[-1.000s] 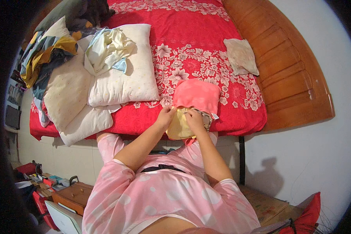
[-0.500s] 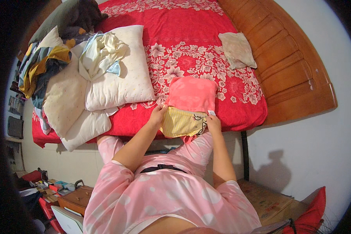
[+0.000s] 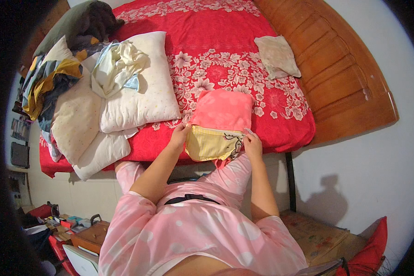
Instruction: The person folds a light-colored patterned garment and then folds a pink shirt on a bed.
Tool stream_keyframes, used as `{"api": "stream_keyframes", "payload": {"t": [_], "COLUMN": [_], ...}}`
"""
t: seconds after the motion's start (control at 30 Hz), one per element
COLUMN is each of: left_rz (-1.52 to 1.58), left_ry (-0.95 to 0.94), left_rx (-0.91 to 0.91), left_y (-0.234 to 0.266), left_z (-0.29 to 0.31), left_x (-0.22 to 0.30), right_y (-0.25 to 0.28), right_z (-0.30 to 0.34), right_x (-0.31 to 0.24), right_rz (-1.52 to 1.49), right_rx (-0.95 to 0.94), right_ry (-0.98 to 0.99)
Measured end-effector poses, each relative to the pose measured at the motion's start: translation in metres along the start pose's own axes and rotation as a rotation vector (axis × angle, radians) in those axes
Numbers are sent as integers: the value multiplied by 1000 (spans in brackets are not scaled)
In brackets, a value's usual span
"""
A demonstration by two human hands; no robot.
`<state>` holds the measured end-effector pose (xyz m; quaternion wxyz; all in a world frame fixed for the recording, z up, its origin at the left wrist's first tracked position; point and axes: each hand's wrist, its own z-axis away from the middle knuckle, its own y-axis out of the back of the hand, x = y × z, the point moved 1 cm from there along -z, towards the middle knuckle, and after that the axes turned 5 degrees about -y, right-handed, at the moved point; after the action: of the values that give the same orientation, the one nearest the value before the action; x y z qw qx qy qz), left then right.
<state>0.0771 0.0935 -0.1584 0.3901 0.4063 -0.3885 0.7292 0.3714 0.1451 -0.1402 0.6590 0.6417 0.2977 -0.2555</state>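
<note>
A flat coral-pink cloth piece [image 3: 223, 109] with faint paler spots lies at the bed's near edge. A yellow cloth [image 3: 207, 145] with a dark line drawing hangs from its near side toward my lap. Between the two runs a pale strip; whether they are one piece I cannot tell. My left hand [image 3: 181, 133] pinches the upper left corner of the yellow cloth. At the strip's right end, my right hand [image 3: 252, 141] has its fingers closed on the cloth. A bit of pink cloth shows beneath the yellow.
The bed has a red flowered sheet [image 3: 207, 27]. White pillows [image 3: 145, 103] lie at left, with a crumpled pale garment [image 3: 119, 64] on top. Dark and mustard clothes [image 3: 55, 87] are heaped beside them. A small beige pillow [image 3: 278, 56] lies near the wooden headboard [image 3: 336, 69].
Both hands keep their hold on the cloth. My left hand has shifted slightly left, and the yellow cloth's top edge looks straighter. My right fingers have moved slightly along the strip's end.
</note>
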Motion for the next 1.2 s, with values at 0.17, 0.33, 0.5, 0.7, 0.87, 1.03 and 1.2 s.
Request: {"api": "stream_keyframes", "payload": {"t": [0.17, 0.33, 0.5, 0.7, 0.87, 1.03, 1.2], "left_rz": [-46, -27, -44, -50, -70, -113, -92], "left_ry": [-18, 2, -13, -72, -111, -63, 9], "left_rx": [-12, -35, 9, 23, 10, 44, 35], "left_y": [-4, 2, 11, 23, 24, 29, 34], "left_z": [1, -4, -9, -14, -17, -20, -17], "left_x": [-5, -8, -22, -25, -29, -34, -40], "right_y": [-5, -5, -10, 7, -10, -32, -38], "right_z": [-7, -9, -17, 2, -2, -13, -19], "right_x": [10, 5, 21, -26, 7, 65, 58], "right_rz": [-84, 171, 47, 226, 249, -432, -776], "right_rx": [-61, -51, -240, -19, -53, -168, -89], "right_ry": [-216, -215, -319, -77, -166, -430, -651]}}
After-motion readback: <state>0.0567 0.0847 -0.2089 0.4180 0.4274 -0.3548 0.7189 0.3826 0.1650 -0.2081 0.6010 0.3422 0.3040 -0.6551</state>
